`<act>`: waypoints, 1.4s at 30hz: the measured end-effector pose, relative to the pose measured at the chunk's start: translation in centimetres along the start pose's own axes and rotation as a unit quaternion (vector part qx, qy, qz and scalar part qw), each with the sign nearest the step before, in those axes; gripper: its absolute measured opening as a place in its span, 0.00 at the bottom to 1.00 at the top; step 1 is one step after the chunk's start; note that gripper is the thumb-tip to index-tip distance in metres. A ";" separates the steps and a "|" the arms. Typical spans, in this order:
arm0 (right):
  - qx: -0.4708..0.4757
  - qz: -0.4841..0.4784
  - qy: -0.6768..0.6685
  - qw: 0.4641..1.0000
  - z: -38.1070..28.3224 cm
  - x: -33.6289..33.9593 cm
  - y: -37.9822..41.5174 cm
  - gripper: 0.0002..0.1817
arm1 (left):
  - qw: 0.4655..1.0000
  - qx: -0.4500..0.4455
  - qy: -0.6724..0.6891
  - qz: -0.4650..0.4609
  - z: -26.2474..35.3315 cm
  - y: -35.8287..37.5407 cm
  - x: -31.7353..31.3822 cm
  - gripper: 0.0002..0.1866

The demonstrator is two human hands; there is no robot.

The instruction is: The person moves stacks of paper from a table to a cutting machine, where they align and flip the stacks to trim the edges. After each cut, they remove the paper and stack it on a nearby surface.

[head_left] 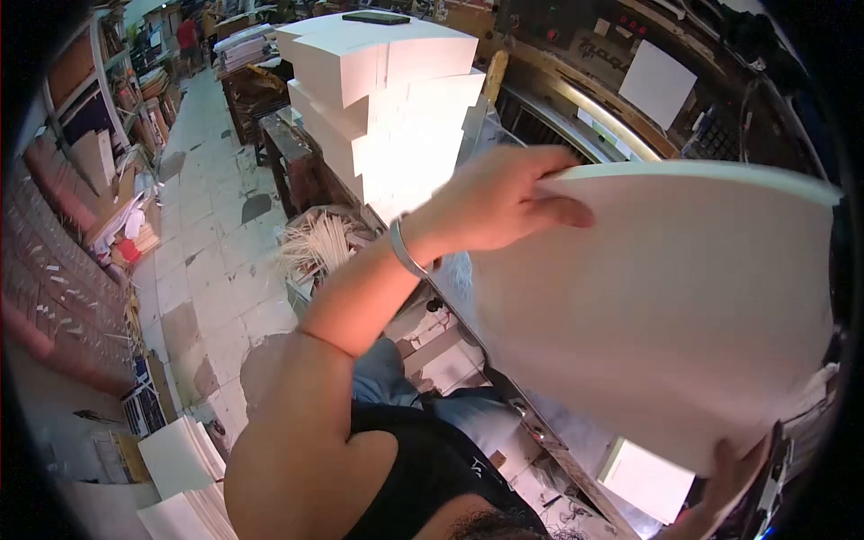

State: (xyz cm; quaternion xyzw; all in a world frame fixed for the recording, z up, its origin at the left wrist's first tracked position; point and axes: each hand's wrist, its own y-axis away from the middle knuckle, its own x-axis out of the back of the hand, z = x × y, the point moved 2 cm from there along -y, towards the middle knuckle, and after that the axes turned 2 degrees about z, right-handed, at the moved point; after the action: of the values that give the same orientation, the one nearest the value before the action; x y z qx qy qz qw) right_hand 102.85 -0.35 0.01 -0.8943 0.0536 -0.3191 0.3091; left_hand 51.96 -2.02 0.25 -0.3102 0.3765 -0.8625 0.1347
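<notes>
A large stack of white paper sheets (657, 279) is raised and bowed in front of me. My left hand (513, 202) is closed on its upper left edge, thumb on the near face and fingers over the top. My right hand (733, 481) is at the stack's lower right edge, with its fingers against the paper; it is partly blurred and its far side is hidden. Below the raised sheets, a smaller block of white paper (648, 481) lies on the metal machine table (576, 427).
Tall piles of cut white paper (387, 117) stand left of the machine, a dark phone (376, 17) on top. Behind is a machine panel (612, 45) with red digits. Paper strips (319, 243) fill a container by the tiled floor (216, 297). A person (187, 40) stands far back.
</notes>
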 end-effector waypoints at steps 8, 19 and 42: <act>-0.339 0.038 -0.382 0.859 7.0 -17.7 15.8 0.37 | 0.931 0.047 -0.238 -0.274 -0.8 -2.4 -4.4 0.26; -0.501 -0.032 -0.390 0.772 7.5 -26.1 13.4 0.27 | 0.875 0.112 -0.190 -0.431 -22.6 -0.5 -19.3 0.22; -0.560 -0.047 -0.325 0.760 15.7 -50.3 -15.0 0.18 | 0.958 -0.044 -0.223 -0.177 -36.9 -18.3 -24.3 0.45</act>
State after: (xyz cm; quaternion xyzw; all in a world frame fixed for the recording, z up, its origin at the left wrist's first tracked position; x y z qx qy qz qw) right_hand 71.04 34.53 -27.71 -0.9594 0.0768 0.0633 -0.2639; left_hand 47.23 42.63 -16.20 -0.5621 0.3135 -0.7639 0.0469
